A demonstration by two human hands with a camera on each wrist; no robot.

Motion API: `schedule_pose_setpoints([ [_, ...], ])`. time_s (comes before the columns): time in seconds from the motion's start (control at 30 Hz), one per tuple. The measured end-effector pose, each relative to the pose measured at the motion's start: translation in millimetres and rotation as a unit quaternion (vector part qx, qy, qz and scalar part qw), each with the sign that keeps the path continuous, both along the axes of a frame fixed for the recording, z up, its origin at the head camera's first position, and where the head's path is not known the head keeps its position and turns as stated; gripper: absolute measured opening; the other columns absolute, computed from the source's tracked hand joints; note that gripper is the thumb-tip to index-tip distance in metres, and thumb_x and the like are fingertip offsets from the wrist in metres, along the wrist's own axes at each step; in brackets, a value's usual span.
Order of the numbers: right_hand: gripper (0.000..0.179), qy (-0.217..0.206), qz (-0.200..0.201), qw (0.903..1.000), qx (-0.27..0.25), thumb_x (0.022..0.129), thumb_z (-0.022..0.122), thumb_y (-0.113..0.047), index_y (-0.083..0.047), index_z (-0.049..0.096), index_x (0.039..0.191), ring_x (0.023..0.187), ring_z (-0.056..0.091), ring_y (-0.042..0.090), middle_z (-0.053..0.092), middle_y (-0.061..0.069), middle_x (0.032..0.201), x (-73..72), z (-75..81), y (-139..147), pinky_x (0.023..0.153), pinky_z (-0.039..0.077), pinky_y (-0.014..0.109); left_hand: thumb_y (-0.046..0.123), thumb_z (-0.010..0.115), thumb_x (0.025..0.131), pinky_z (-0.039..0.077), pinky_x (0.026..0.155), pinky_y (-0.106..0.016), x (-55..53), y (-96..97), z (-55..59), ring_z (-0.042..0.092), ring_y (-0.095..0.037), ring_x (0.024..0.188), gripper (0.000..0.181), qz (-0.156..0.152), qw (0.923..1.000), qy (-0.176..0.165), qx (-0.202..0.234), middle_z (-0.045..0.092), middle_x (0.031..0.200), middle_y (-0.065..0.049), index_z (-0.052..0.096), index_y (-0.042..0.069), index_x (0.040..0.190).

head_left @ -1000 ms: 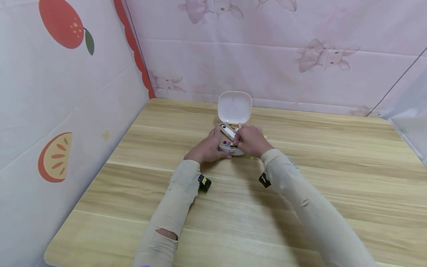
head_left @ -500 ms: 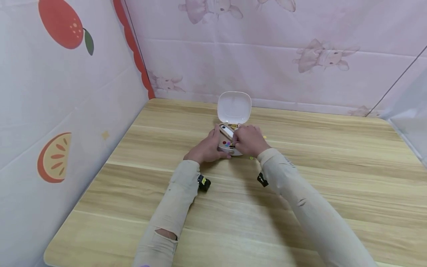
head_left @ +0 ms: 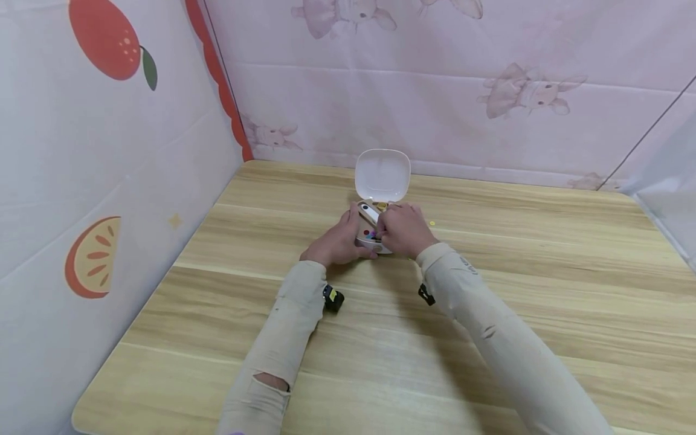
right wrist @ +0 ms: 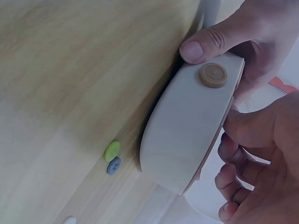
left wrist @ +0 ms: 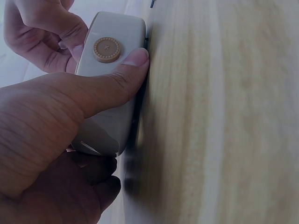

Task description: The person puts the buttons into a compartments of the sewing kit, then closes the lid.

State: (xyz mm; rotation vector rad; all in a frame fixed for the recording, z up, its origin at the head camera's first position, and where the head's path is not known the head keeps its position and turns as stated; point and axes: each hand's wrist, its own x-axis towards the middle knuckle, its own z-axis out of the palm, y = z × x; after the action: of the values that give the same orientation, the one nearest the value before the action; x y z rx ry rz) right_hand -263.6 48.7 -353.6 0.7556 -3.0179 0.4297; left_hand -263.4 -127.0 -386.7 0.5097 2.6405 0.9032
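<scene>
A small white sewing box [head_left: 374, 244] stands on the table with its lid [head_left: 382, 175] raised at the back. Curled along its left side, my left hand [head_left: 338, 240] holds it, the thumb pressed on the front wall below a brown button-shaped knob [left wrist: 107, 49]. My right hand [head_left: 405, 231] is over the box's right half, fingers bent, thumb and index finger down at the rim in the right wrist view. I cannot tell whether they pinch something. Inside lie a white elongated piece with a black dot [head_left: 368, 211] and several coloured buttons [head_left: 367, 232], partly covered by the hand.
To the right of the box lie loose buttons: a green one [right wrist: 112, 150], a grey-blue one [right wrist: 113, 166] and a yellow one [head_left: 432, 223]. The wooden table [head_left: 228, 302] meets a pink printed curtain [head_left: 435, 109] behind and a white one on the left.
My right hand has shifted slightly left over the box, covering more of the buttons inside. The left hand and the box have stayed in place.
</scene>
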Motion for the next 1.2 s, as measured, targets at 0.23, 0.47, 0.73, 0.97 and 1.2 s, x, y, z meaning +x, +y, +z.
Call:
schedule_pose_setpoints([
  [0.23, 0.022, 0.009, -0.009, 0.9998, 0.013, 0.08, 0.064, 0.002, -0.015, 0.065, 0.065, 0.097, 0.058, 0.029, 0.068, 0.0, 0.08, 0.3, -0.1, -1.9, 0.081, 0.037, 0.042, 0.035, 0.08, 0.089, 0.022, 0.122, -0.038, -0.1, 0.8, -0.4, 0.016, -0.028, 0.153, 0.123, 0.0, 1.0, 0.003, 0.001, 0.003, 0.167, -0.022, -0.016, 0.0, 0.158],
  [0.47, 0.021, 0.021, -0.008, 0.9997, 0.007, 0.08, 0.067, 0.001, -0.014, 0.067, 0.066, 0.089, 0.055, 0.027, 0.066, 0.001, 0.078, 1.3, -1.6, -1.6, 0.076, 0.035, 0.04, 0.035, 0.08, 0.088, 0.022, 0.122, -0.038, -0.6, 1.8, -0.8, 0.016, -0.027, 0.153, 0.124, 0.004, 1.0, 0.0, -0.001, 0.004, 0.168, -0.021, -0.016, 0.001, 0.159],
  [0.73, 0.019, 0.001, -0.003, 0.9989, -0.046, 0.076, 0.065, 0.005, -0.01, 0.077, 0.079, 0.102, 0.062, 0.028, 0.073, 0.001, 0.087, -0.2, -4.2, 5.1, 0.089, 0.039, 0.048, 0.034, 0.08, 0.088, 0.021, 0.122, -0.037, 1.0, 1.7, 0.1, 0.015, -0.027, 0.153, 0.124, 0.007, 1.0, 0.0, 0.0, 0.004, 0.167, -0.021, -0.016, 0.001, 0.159],
  [0.97, 0.013, -0.019, -0.01, 0.9963, -0.083, 0.083, 0.069, 0.003, -0.007, 0.077, 0.085, 0.091, 0.064, 0.025, 0.072, 0.005, 0.091, -3.8, -2.5, 18.8, 0.097, 0.042, 0.055, 0.035, 0.081, 0.088, 0.023, 0.121, -0.039, 0.9, 1.4, 0.4, 0.019, -0.03, 0.152, 0.125, 0.009, 1.0, -0.002, -0.003, 0.005, 0.167, -0.022, -0.017, 0.003, 0.159],
  [1.2, 0.008, -0.031, -0.034, 0.9923, -0.115, 0.085, 0.068, 0.002, -0.003, 0.074, 0.088, 0.096, 0.067, 0.03, 0.074, 0.011, 0.095, -5.7, 2.3, 40.8, 0.103, 0.037, 0.06, 0.034, 0.081, 0.087, 0.022, 0.122, -0.04, -0.1, 1.6, -0.7, 0.019, -0.031, 0.152, 0.125, 0.011, 0.9999, -0.006, 0.003, 0.005, 0.167, -0.022, -0.016, 0.004, 0.159],
])
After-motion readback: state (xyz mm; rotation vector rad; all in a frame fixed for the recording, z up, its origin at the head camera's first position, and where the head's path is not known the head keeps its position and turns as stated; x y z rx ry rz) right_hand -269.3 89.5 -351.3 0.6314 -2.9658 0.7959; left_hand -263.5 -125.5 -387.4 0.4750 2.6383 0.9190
